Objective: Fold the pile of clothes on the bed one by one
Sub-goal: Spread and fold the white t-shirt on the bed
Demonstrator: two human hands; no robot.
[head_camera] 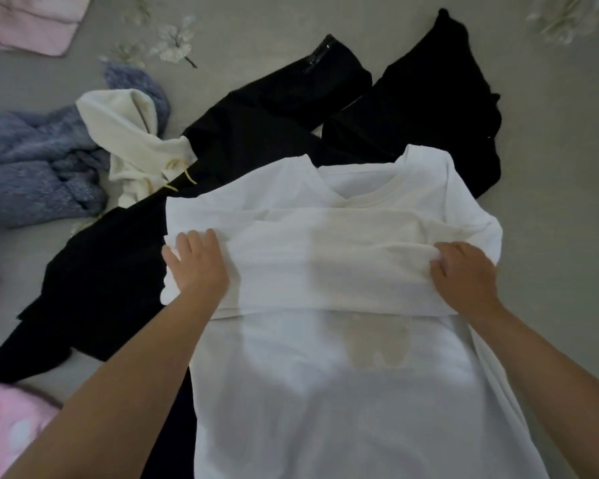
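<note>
I see the grey bed (550, 140) spread wide, black trousers (274, 126) across it and a blue knit (32, 160) far left; the white T-shirt (325, 375) lies near centre over the trousers, folded partway; it looks light, soft and limp, so I judge the side edges the best hold; my left hand (196, 267) presses flat, fingers straight; my right hand (464, 274) pinches the folded edge, both forearms reaching forward.
</note>
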